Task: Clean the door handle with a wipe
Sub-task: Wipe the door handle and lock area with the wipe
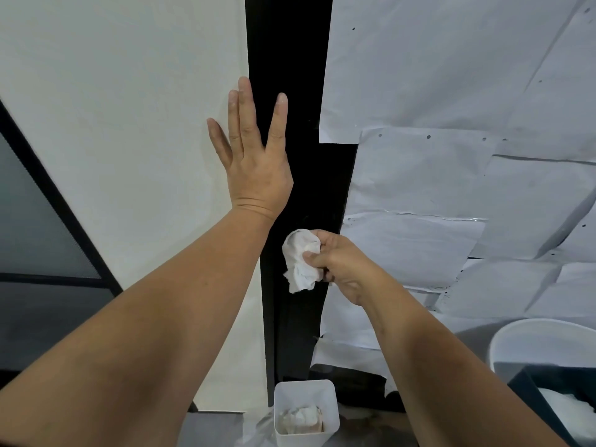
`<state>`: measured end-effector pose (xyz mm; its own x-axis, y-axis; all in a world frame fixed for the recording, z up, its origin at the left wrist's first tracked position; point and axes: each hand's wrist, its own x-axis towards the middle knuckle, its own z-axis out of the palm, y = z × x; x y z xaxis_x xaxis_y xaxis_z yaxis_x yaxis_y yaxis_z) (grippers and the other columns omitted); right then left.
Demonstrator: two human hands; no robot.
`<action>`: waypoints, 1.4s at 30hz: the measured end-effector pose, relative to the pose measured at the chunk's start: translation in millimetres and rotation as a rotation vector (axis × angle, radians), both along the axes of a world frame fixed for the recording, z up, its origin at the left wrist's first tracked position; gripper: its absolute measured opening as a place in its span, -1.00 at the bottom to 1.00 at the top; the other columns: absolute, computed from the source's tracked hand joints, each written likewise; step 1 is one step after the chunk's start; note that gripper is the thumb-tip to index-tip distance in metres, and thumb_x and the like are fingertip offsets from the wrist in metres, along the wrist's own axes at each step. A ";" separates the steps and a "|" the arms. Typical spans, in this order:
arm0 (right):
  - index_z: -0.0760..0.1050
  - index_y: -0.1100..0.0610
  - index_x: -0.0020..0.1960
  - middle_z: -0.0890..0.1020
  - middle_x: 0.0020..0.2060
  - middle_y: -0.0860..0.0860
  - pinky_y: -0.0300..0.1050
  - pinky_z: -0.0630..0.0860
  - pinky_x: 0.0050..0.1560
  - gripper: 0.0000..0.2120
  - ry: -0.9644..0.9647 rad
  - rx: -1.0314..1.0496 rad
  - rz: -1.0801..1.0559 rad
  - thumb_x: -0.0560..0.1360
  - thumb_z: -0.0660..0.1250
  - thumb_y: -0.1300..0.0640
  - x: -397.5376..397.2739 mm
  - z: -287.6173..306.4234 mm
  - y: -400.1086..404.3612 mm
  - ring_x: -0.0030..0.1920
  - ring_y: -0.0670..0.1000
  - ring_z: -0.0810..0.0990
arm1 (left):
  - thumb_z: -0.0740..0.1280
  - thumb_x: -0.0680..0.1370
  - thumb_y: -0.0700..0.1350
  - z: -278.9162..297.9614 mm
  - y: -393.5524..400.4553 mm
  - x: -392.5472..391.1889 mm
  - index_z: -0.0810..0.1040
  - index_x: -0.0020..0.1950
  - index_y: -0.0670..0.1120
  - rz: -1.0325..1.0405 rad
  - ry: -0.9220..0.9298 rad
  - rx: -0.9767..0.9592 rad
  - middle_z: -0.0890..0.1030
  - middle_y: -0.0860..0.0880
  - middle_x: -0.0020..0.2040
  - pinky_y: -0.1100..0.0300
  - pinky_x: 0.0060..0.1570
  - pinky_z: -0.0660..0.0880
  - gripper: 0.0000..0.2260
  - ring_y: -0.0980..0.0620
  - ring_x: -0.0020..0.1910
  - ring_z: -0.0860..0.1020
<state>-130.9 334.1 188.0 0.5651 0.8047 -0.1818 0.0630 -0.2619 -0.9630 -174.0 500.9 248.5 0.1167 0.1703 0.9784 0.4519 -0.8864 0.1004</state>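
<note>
Black door [287, 59] w/ left hand [254, 162] flat on it, fingers straight. Right hand [342, 266] clamps bunched wipe [301, 262] against door edge; handle hidden behind it, can't confirm. Risk: loose tail slips, wipe misses handle.

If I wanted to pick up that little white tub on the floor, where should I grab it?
Grab the small white square plastic tub by its open top rim, reaching down from above with fingers on two opposite sides. It stands upright, and its flat walls give a steady pinch. Crumpled wipes lie inside, so keep it level.
</note>
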 end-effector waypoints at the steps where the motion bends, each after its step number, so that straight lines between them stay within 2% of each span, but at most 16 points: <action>1: 0.55 0.06 0.11 0.61 -0.22 -0.05 -0.31 0.39 -0.40 -0.74 -0.049 -0.028 0.005 0.51 0.26 0.33 1.2 0.3 0.3 -0.25 -0.07 0.58 | 0.24 0.55 -0.35 -0.4 -0.1 0.0 0.24 0.53 -0.05 0.002 0.002 -0.001 0.17 -0.33 0.50 -0.42 0.42 0.12 -0.43 -0.32 0.51 0.20; 4: 0.54 0.11 -0.05 0.48 -0.34 -0.01 -0.26 0.36 -0.38 -0.86 -0.329 -0.181 -0.038 0.51 0.22 0.25 1.3 2.0 3.0 -0.26 0.02 0.48 | 0.25 0.54 -0.36 -0.9 0.2 -0.4 0.25 0.53 -0.06 0.005 0.006 -0.003 0.14 -0.32 0.50 -0.42 0.43 0.11 -0.43 -0.32 0.51 0.19; 7: 0.54 0.12 -0.17 0.49 -0.34 0.05 -0.17 0.40 -0.38 -0.86 -0.393 -0.195 -0.044 0.52 0.24 0.18 2.9 6.8 4.7 -0.30 0.03 0.48 | 0.25 0.54 -0.36 -0.3 -0.3 -0.8 0.22 0.53 -0.04 0.006 0.003 -0.002 0.09 -0.29 0.50 -0.42 0.43 0.11 -0.41 -0.31 0.51 0.17; 9: 0.41 0.12 -0.26 0.40 -0.41 0.03 -0.19 0.35 -0.41 -0.80 -0.442 -0.266 -0.066 0.53 0.24 0.12 4.9 9.6 2.8 -0.38 0.03 0.43 | 0.24 0.55 -0.35 0.1 -0.8 -1.2 0.20 0.53 -0.03 -0.004 0.007 -0.006 0.06 -0.27 0.50 -0.41 0.43 0.09 -0.42 -0.30 0.52 0.16; 11: 0.42 0.18 -0.19 0.39 -0.38 0.06 -0.21 0.33 -0.43 -0.80 -0.317 -0.227 -0.099 0.54 0.26 0.08 7.3 11.8 -0.5 -0.43 0.01 0.38 | 0.24 0.56 -0.35 0.7 -0.2 -0.9 0.20 0.53 -0.03 -0.002 0.002 0.000 0.06 -0.27 0.50 -0.41 0.43 0.09 -0.42 -0.30 0.52 0.16; 13: 0.50 0.26 0.01 0.54 -0.20 0.12 -0.11 0.45 -0.25 -0.72 -0.188 -0.194 -0.173 0.54 0.27 0.02 11.7 12.8 -3.0 -0.25 0.07 0.52 | 0.24 0.55 -0.36 0.4 0.6 -0.8 0.18 0.53 -0.02 -0.001 0.003 -0.005 0.05 -0.26 0.51 -0.40 0.44 0.07 -0.41 -0.30 0.52 0.15; 15: 0.51 0.11 0.13 0.60 0.02 0.10 -0.03 0.54 -0.08 -0.71 -0.069 -0.161 -0.262 0.53 0.26 -0.06 16.8 11.2 -5.0 -0.03 0.15 0.60 | 0.25 0.55 -0.36 -0.3 1.3 -0.6 0.18 0.54 -0.02 0.000 0.002 -0.004 0.05 -0.26 0.51 -0.40 0.44 0.07 -0.39 -0.29 0.52 0.14; 16: 0.51 0.04 0.13 0.60 0.07 0.09 -0.02 0.57 -0.06 -0.72 -0.006 -0.136 -0.294 0.52 0.26 -0.10 17.4 11.3 -6.5 0.00 0.16 0.62 | 0.25 0.54 -0.37 -0.8 1.5 -0.2 0.18 0.54 -0.02 0.001 0.000 -0.002 0.05 -0.26 0.51 -0.40 0.44 0.07 -0.39 -0.29 0.52 0.14; 18: 0.52 0.03 0.12 0.62 0.08 0.11 0.00 0.57 -0.13 -0.70 0.090 -0.062 -0.316 0.48 0.27 -0.11 19.8 12.6 -8.5 -0.08 0.14 0.63 | 0.26 0.54 -0.37 -0.9 2.2 0.6 0.20 0.54 -0.02 0.001 -0.002 -0.001 0.06 -0.28 0.51 -0.40 0.44 0.07 -0.39 -0.30 0.52 0.15; 21: 0.53 0.10 0.13 0.66 0.03 0.13 0.04 0.61 -0.07 -0.76 0.199 0.073 -0.249 0.54 0.27 0.01 17.6 15.4 -8.4 -0.03 0.14 0.67 | 0.27 0.53 -0.38 -1.4 2.8 1.1 0.23 0.53 -0.02 0.013 -0.008 0.008 0.10 -0.29 0.51 -0.40 0.44 0.08 -0.38 -0.30 0.52 0.16; 27: 0.53 0.08 0.14 0.66 0.02 0.13 0.05 0.60 -0.01 -0.83 0.142 0.093 -0.103 0.57 0.26 0.16 2.9 8.5 4.1 0.03 0.16 0.65 | 0.27 0.55 -0.36 -1.2 1.8 0.7 0.27 0.53 0.00 0.017 -0.005 0.007 0.09 -0.28 0.50 -0.40 0.44 0.10 -0.41 -0.30 0.52 0.16; 29: 0.50 0.06 0.17 0.64 0.03 0.09 0.07 0.59 0.07 -0.80 -0.050 -0.001 -0.159 0.57 0.24 0.12 9.7 4.1 4.5 0.04 0.13 0.63 | 0.27 0.54 -0.37 -0.7 1.6 0.2 0.30 0.53 -0.02 0.008 0.000 -0.002 0.09 -0.29 0.50 -0.40 0.44 0.07 -0.42 -0.30 0.52 0.16; 33: 0.44 0.13 0.23 0.58 0.04 0.09 -0.07 0.48 -0.04 -0.70 -0.733 -0.437 -0.265 0.55 0.21 0.04 22.5 -16.5 -1.4 0.07 0.13 0.54 | 0.27 0.53 -0.38 -1.2 2.1 0.3 0.35 0.52 -0.03 0.018 -0.005 -0.007 0.09 -0.29 0.50 -0.41 0.43 0.08 -0.42 -0.31 0.52 0.16; 36: 0.46 0.13 0.14 0.53 -0.01 0.08 -0.06 0.40 -0.10 -0.75 -1.156 -0.435 -0.376 0.50 0.28 0.06 16.5 -30.9 -3.5 0.00 0.12 0.48 | 0.26 0.54 -0.37 -0.6 0.4 0.2 0.33 0.52 -0.02 0.014 -0.006 -0.005 0.07 -0.27 0.50 -0.39 0.44 0.08 -0.43 -0.29 0.52 0.15; 40: 0.49 0.15 -0.16 0.53 -0.23 0.07 -0.14 0.24 -0.32 -0.88 -1.367 -0.302 -0.381 0.38 0.41 0.16 -7.2 -33.9 13.1 -0.25 0.06 0.48 | 0.27 0.54 -0.38 -1.1 1.4 1.0 0.36 0.52 -0.02 0.021 -0.014 -0.002 0.12 -0.30 0.50 -0.40 0.44 0.10 -0.43 -0.30 0.52 0.17; 42: 0.55 0.14 -0.14 0.57 -0.19 0.06 -0.15 0.24 -0.24 -0.85 -1.412 -0.431 -0.252 0.42 0.39 0.05 -14.8 -38.0 19.9 -0.15 0.05 0.49 | 0.27 0.53 -0.38 -1.3 2.6 0.9 0.37 0.51 -0.03 0.025 -0.026 -0.002 0.21 -0.35 0.50 -0.42 0.43 0.13 -0.43 -0.31 0.51 0.19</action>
